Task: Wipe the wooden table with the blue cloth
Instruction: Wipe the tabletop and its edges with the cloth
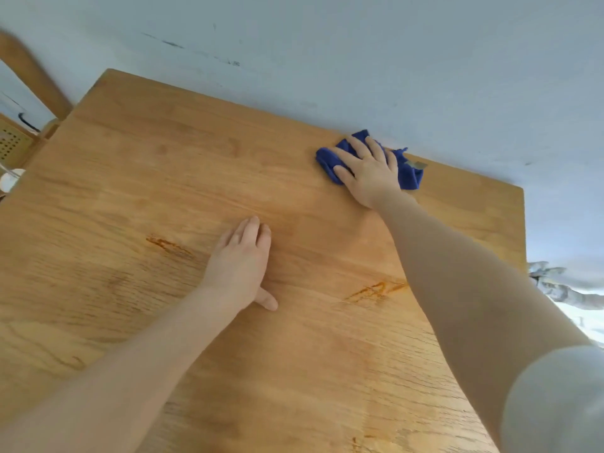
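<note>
A wooden table (163, 178) fills most of the view. The crumpled blue cloth (410, 173) lies at the table's far edge on the right, against the wall. My right hand (367, 170) presses flat on the cloth with fingers spread, covering its middle. My left hand (243, 263) rests palm down on the bare wood near the table's centre, fingers together, thumb out, holding nothing. Two darker orange streaks mark the wood, one left of my left hand and one under my right forearm.
A pale blue-grey wall (359, 60) runs along the table's far edge. A wooden chair back (32, 76) and a perforated wooden piece (13, 145) stand at the far left. The table's right edge (524, 230) drops off beside my right arm.
</note>
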`<move>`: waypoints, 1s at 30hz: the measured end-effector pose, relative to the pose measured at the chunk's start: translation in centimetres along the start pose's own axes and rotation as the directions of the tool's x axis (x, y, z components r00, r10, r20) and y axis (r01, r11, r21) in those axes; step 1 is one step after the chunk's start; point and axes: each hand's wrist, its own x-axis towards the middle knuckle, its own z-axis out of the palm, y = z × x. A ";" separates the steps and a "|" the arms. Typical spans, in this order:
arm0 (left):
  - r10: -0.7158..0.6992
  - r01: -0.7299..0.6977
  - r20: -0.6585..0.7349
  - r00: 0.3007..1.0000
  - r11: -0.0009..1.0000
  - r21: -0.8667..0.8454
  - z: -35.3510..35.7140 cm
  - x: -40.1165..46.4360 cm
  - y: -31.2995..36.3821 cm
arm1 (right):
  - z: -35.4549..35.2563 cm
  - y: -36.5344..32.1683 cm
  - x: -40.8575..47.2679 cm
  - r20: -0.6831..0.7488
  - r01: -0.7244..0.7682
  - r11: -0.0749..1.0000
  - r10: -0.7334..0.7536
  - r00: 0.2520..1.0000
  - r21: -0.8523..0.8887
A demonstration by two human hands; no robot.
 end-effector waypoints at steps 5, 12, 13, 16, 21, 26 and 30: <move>-0.010 0.010 0.009 1.000 1.000 -0.030 -0.2 -0.6 0.1 | 0.9 -1.1 -3.9 0.001 0.083 0.996 -0.083 0.997 -0.018; -0.066 0.070 0.059 0.996 0.996 -0.059 -0.7 -0.9 0.6 | 1.5 0.4 -9.6 0.026 0.287 0.958 -0.288 0.957 0.024; -0.072 0.076 0.077 0.994 0.996 -0.044 -0.8 -0.8 0.8 | 1.4 0.7 -8.4 -0.010 0.229 0.973 -0.229 0.973 0.029; -0.067 0.069 0.069 0.995 0.997 -0.021 -1.5 -0.3 1.4 | 0.7 1.9 -3.9 -0.085 0.049 0.999 -0.047 0.995 0.022; 0.037 -0.039 -0.034 0.999 0.997 -0.068 -1.6 -0.8 2.8 | 0.1 4.3 -0.8 -0.059 -0.061 0.997 0.063 0.996 0.048; 0.112 -0.114 -0.059 0.992 0.993 -0.027 -0.8 -1.2 5.2 | 1.0 3.2 -6.6 -0.057 0.076 0.997 -0.074 0.996 0.028; 0.151 -0.151 -0.011 0.988 0.988 0.029 0.3 -1.1 7.6 | 1.6 3.5 -13.3 0.022 0.278 0.961 -0.278 0.960 0.016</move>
